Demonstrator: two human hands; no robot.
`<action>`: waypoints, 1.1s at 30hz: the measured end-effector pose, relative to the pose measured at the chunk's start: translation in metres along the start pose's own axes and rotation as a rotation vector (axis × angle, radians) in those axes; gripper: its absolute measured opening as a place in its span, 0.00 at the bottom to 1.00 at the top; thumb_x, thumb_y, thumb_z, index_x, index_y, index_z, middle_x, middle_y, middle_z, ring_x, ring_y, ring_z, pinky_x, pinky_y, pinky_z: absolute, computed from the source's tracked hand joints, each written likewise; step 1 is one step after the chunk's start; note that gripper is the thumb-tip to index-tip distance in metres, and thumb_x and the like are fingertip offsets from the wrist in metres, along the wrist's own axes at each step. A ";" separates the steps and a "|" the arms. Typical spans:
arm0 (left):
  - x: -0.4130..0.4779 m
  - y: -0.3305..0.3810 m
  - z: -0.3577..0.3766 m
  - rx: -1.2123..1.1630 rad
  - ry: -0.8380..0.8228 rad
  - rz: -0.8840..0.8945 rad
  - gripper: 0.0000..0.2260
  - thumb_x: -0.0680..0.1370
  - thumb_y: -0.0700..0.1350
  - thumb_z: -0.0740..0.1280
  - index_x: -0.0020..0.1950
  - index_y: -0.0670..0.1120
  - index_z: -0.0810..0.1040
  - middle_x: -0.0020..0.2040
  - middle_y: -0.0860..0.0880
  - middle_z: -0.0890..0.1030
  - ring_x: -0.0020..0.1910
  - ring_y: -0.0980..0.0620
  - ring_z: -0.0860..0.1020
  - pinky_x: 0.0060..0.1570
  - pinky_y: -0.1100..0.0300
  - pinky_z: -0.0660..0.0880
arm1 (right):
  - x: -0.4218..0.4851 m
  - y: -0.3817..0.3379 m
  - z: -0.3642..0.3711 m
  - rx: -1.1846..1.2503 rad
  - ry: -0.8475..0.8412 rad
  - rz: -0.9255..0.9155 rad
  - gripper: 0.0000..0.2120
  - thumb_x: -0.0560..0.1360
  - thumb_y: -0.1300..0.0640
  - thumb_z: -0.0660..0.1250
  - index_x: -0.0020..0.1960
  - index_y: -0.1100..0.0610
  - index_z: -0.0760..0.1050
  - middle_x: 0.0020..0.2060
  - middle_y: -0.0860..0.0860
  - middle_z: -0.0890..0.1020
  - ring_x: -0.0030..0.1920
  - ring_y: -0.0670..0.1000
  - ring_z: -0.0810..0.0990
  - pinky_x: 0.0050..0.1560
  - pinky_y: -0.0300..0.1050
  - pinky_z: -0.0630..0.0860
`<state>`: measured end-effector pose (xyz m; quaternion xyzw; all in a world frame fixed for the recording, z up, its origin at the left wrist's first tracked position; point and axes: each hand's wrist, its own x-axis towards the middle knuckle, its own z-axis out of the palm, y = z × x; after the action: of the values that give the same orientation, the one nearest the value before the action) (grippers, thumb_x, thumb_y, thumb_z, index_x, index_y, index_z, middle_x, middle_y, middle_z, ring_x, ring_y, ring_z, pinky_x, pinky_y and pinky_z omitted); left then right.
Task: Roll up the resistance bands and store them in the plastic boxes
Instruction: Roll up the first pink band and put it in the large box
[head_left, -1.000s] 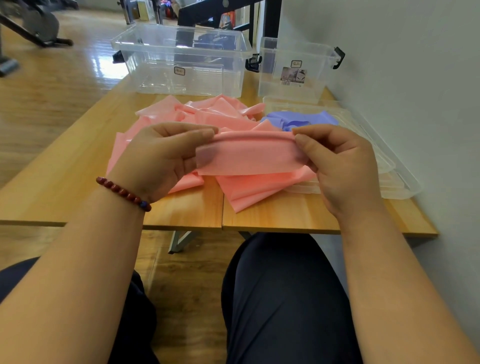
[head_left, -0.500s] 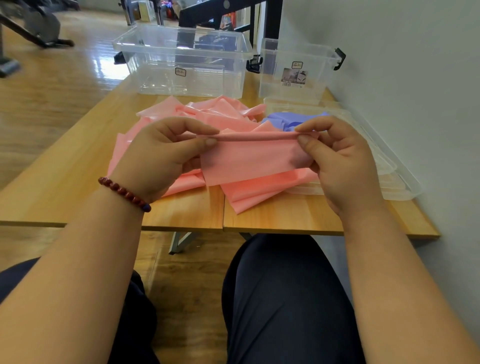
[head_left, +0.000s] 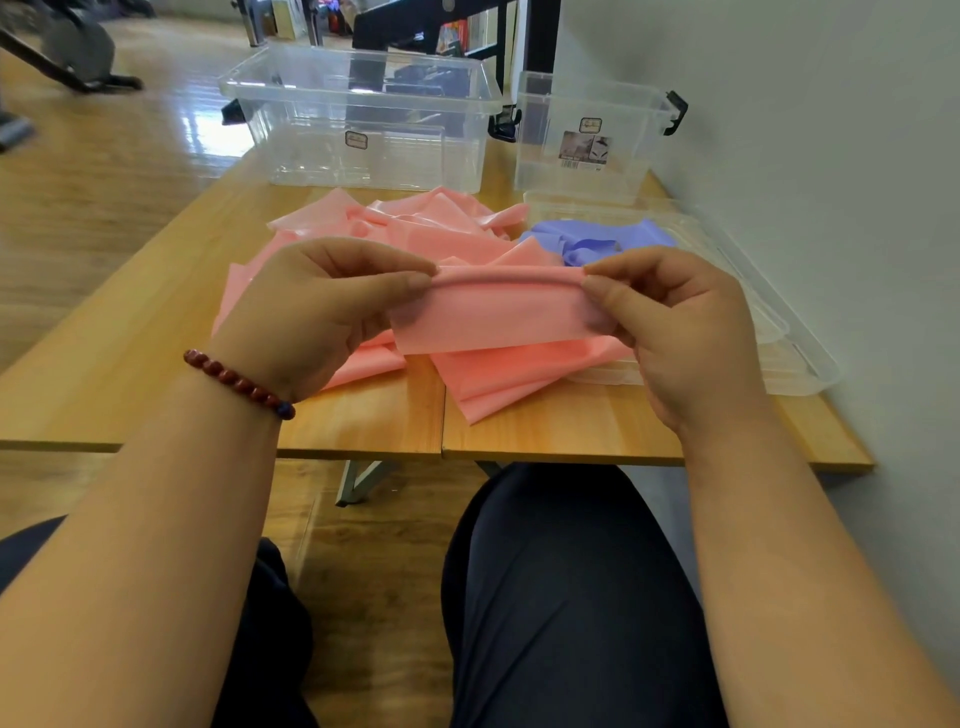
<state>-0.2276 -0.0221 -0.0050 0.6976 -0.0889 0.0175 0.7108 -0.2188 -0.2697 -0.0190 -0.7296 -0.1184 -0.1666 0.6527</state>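
Head view. Reference object: large clear box (head_left: 363, 140), lidless, on the far part of the wooden table (head_left: 130, 364).

Small clear box (head_left: 582, 135): just right of the large clear box, with black latches at its sides and a label on its front wall.

Pink band (head_left: 493, 317): held up above the table on the near side of the large clear box, well apart from it. Its top edge is rolled into a narrow tube running hand to hand. The rest hangs below as a flat sheet.

Left hand (head_left: 317, 306): thumb and forefinger pinch the left end of the rolled edge. A beaded bracelet (head_left: 239, 384) is on the wrist.

Right hand (head_left: 680, 332): thumb and forefinger pinch the right end in the same way.

Heap of pink bands (head_left: 431, 223): loose and crumpled on the table, between the large clear box and the hands. Whether the held band runs into the heap, I cannot tell.

Purple band (head_left: 597, 239): near-right of the large clear box, beside the heap, lying partly on the clear lids (head_left: 800, 358), which are stacked flat.
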 end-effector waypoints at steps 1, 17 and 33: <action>0.001 -0.001 0.000 0.036 0.011 0.010 0.07 0.66 0.43 0.71 0.42 0.47 0.85 0.40 0.51 0.84 0.43 0.55 0.82 0.43 0.64 0.79 | 0.000 0.000 0.000 -0.017 -0.001 -0.015 0.11 0.73 0.62 0.73 0.40 0.45 0.84 0.38 0.44 0.84 0.43 0.47 0.82 0.46 0.42 0.77; -0.005 0.003 -0.003 0.204 0.018 0.051 0.07 0.70 0.45 0.70 0.43 0.56 0.86 0.40 0.52 0.84 0.43 0.53 0.81 0.46 0.59 0.82 | -0.001 0.001 0.000 0.029 -0.065 0.001 0.14 0.77 0.62 0.67 0.45 0.44 0.84 0.48 0.53 0.85 0.52 0.52 0.83 0.52 0.53 0.78; -0.002 -0.001 -0.002 0.075 0.006 0.030 0.09 0.67 0.45 0.72 0.46 0.52 0.85 0.43 0.45 0.82 0.45 0.50 0.80 0.46 0.60 0.80 | 0.000 0.000 0.000 0.032 -0.017 0.015 0.09 0.74 0.61 0.72 0.43 0.46 0.84 0.43 0.50 0.86 0.47 0.51 0.84 0.49 0.46 0.78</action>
<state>-0.2295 -0.0195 -0.0064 0.7221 -0.0964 0.0336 0.6842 -0.2186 -0.2693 -0.0190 -0.7212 -0.1212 -0.1535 0.6645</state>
